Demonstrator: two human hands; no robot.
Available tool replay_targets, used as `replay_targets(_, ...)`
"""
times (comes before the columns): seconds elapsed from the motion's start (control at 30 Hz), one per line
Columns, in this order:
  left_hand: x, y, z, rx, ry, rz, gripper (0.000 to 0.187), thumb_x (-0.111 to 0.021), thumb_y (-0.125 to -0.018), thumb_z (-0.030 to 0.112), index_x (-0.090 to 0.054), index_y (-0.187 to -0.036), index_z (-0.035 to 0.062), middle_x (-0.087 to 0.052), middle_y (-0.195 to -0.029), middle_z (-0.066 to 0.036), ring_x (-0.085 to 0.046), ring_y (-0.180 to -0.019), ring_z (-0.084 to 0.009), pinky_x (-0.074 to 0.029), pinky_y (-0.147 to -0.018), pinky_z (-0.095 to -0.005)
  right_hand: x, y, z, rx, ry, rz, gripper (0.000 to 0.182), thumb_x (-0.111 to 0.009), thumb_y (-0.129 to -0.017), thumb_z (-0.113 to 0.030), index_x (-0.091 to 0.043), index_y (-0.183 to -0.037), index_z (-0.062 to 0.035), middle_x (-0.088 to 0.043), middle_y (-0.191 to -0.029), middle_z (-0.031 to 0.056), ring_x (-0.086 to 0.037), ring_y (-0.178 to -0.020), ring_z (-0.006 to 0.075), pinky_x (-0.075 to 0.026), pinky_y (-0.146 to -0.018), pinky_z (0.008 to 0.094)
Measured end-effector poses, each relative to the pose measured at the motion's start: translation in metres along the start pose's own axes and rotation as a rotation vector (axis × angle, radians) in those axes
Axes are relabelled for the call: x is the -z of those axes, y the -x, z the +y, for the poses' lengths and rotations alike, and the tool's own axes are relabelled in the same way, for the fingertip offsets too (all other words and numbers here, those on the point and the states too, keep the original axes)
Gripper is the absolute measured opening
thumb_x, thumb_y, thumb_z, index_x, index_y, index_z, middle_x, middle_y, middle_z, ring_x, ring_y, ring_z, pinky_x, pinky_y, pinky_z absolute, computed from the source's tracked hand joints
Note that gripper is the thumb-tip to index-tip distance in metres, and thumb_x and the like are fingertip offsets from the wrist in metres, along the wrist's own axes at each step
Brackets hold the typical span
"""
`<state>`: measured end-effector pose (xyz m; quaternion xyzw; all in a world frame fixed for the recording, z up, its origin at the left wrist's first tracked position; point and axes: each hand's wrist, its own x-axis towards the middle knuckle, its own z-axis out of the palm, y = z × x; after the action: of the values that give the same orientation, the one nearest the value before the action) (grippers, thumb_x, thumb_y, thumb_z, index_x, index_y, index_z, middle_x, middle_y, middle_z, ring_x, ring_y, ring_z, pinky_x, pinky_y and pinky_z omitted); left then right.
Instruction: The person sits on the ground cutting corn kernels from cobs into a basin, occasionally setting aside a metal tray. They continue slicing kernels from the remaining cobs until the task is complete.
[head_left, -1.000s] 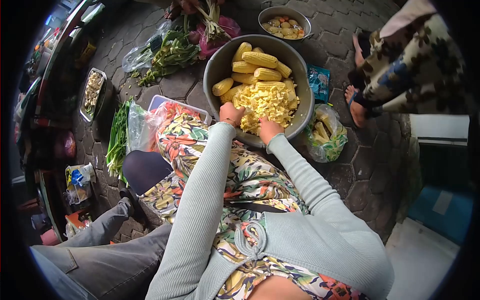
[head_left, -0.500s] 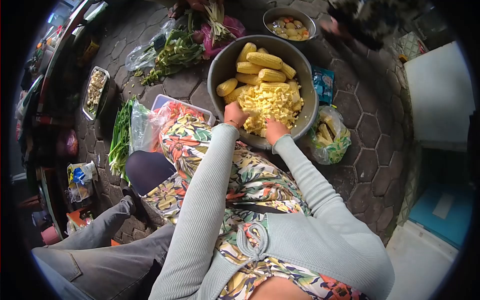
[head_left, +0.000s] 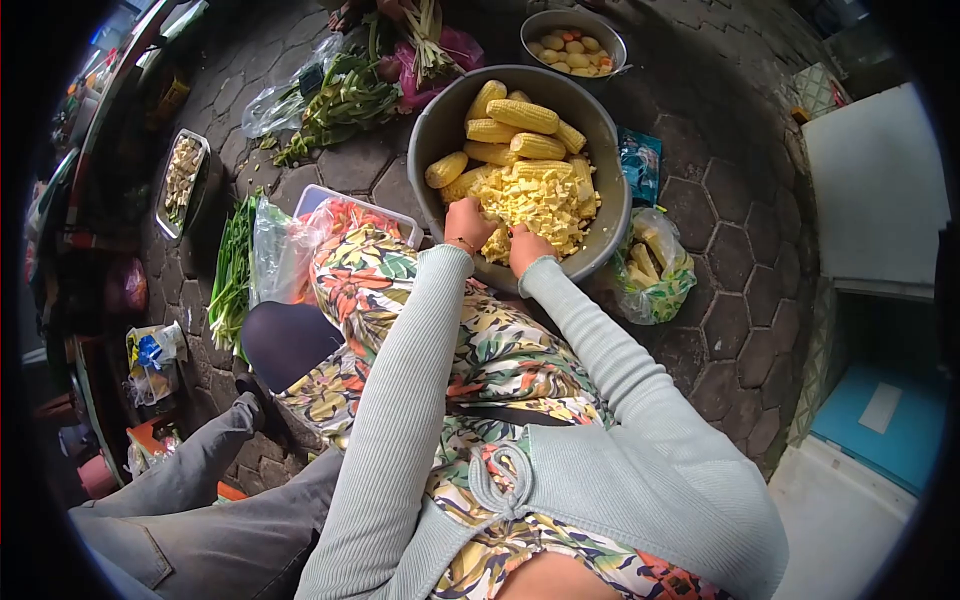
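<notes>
A large grey basin [head_left: 622,190] holds several whole corn cobs [head_left: 526,116] at its far side and a heap of cut yellow pieces [head_left: 545,205] nearer to me. My left hand [head_left: 468,224] is at the near left of the heap, its fingers curled and partly hidden among the pieces. Close beside it on the right, my right hand [head_left: 528,247] rests at the near edge of the heap with its fingers bent. What either hand grips, if anything, is too small to make out.
A metal bowl [head_left: 622,62] of potatoes stands beyond the basin. Right of it lie a blue packet [head_left: 640,165] and a plastic bag [head_left: 655,270]. Leafy greens [head_left: 350,105], green onions [head_left: 233,275] and a tray [head_left: 180,185] are on the left. Another person's grey-trousered leg [head_left: 215,520] is lower left.
My right hand has moved left, closer to my left hand. The other person at the top right has mostly gone from view. The whole view has shifted slightly.
</notes>
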<state>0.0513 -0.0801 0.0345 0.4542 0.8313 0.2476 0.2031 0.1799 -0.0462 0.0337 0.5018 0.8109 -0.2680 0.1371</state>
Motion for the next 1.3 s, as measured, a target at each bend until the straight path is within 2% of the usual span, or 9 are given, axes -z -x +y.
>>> replay_targets(0.1, 0.004, 0.002, 0.006, 0.033, 0.031, 0.008, 0.036, -0.073, -0.051, 0.022, -0.059, -0.074, -0.0027, -0.058, -0.07, -0.02, -0.058, -0.07, -0.0321, -0.046, -0.065, -0.0353, 0.008, 0.007, -0.003, -0.032, 0.067, 0.0, 0.021, -0.035, -0.085, -0.016, -0.047, -0.096, -0.0027, -0.061, -0.086, 0.0165, -0.06, -0.084, 0.0296, -0.047, -0.071, 0.0389)
replay_targets(0.2, 0.005, 0.001, 0.006, 0.092, 0.026, -0.014, 0.033, -0.073, -0.053, 0.018, -0.059, -0.074, -0.0024, -0.059, -0.074, -0.02, -0.058, -0.072, -0.0317, -0.047, -0.065, -0.0364, 0.004, 0.016, 0.007, -0.044, -0.001, -0.043, 0.023, -0.035, -0.084, -0.016, -0.046, -0.099, -0.0021, -0.06, -0.089, 0.0192, -0.057, -0.087, 0.0329, -0.045, -0.074, 0.0416)
replay_targets(0.3, -0.002, 0.006, 0.005, -0.017, 0.014, -0.035, 0.032, -0.073, -0.053, 0.018, -0.06, -0.075, -0.0014, -0.059, -0.075, -0.02, -0.058, -0.072, -0.0321, -0.047, -0.065, -0.0364, -0.005, -0.006, 0.019, -0.094, 0.021, -0.084, 0.027, -0.035, -0.083, -0.015, -0.048, -0.102, -0.0018, -0.059, -0.093, 0.0185, -0.057, -0.09, 0.0326, -0.044, -0.077, 0.041)
replay_targets(0.43, 0.005, 0.007, 0.004, 0.012, -0.009, -0.048, 0.025, -0.065, -0.054, 0.003, -0.059, -0.078, 0.0011, -0.058, -0.078, -0.02, -0.056, -0.078, -0.0336, -0.045, -0.07, -0.0357, -0.007, -0.018, 0.025, -0.118, 0.033, -0.106, 0.029, -0.036, -0.083, -0.016, -0.05, -0.103, -0.0018, -0.057, -0.1, 0.018, -0.055, -0.093, 0.0323, -0.043, -0.08, 0.0412)
replay_targets(0.53, 0.004, 0.005, -0.004, -0.029, -0.014, -0.045, 0.025, -0.063, -0.054, 0.001, -0.059, -0.078, 0.0007, -0.058, -0.08, -0.02, -0.055, -0.08, -0.0342, -0.044, -0.073, -0.0363, -0.003, -0.017, 0.035, -0.091, 0.018, -0.096, 0.029, -0.039, -0.081, -0.017, -0.051, -0.102, -0.0017, -0.057, -0.1, 0.0187, -0.055, -0.092, 0.0331, -0.043, -0.08, 0.0412)
replay_targets(0.8, -0.001, 0.001, -0.003, -0.02, 0.067, 0.001, 0.032, -0.072, -0.05, 0.014, -0.061, -0.077, 0.0002, -0.059, -0.072, -0.017, -0.058, -0.071, -0.0281, -0.046, -0.064, -0.0331, 0.021, 0.024, 0.016, -0.025, -0.006, -0.083, 0.027, -0.038, -0.085, -0.021, -0.045, -0.1, -0.0004, -0.06, -0.092, 0.0167, -0.058, -0.087, 0.0303, -0.045, -0.075, 0.0393)
replay_targets(1.1, 0.001, 0.003, 0.0, -0.071, 0.039, -0.051, 0.037, -0.075, -0.047, 0.017, -0.062, -0.078, 0.0006, -0.061, -0.073, -0.014, -0.059, -0.069, -0.0232, -0.047, -0.064, -0.0298, -0.009, -0.014, 0.014, -0.182, 0.039, -0.086, 0.028, -0.039, -0.081, -0.018, -0.06, -0.095, -0.0033, -0.058, -0.099, 0.0167, -0.057, -0.091, 0.0301, -0.044, -0.078, 0.0388)
replay_targets(1.2, 0.005, 0.003, -0.005, -0.028, 0.054, -0.081, 0.037, -0.075, -0.047, 0.017, -0.062, -0.077, 0.0009, -0.061, -0.073, -0.013, -0.059, -0.069, -0.0225, -0.047, -0.064, -0.0298, -0.014, -0.018, 0.034, -0.001, 0.076, -0.112, 0.029, -0.04, -0.082, -0.02, -0.059, -0.095, -0.0023, -0.059, -0.096, 0.0166, -0.057, -0.088, 0.0316, -0.046, -0.076, 0.0382)
replay_targets(1.3, 0.009, 0.003, -0.001, -0.017, 0.067, -0.072, 0.037, -0.075, -0.046, 0.017, -0.062, -0.076, 0.001, -0.06, -0.07, -0.013, -0.059, -0.066, -0.0222, -0.046, -0.061, -0.0304, 0.024, 0.023, 0.021, 0.011, -0.056, -0.081, 0.029, -0.04, -0.083, -0.022, -0.05, -0.097, 0.0015, -0.059, -0.091, 0.0191, -0.057, -0.086, 0.0335, -0.045, -0.073, 0.0404)
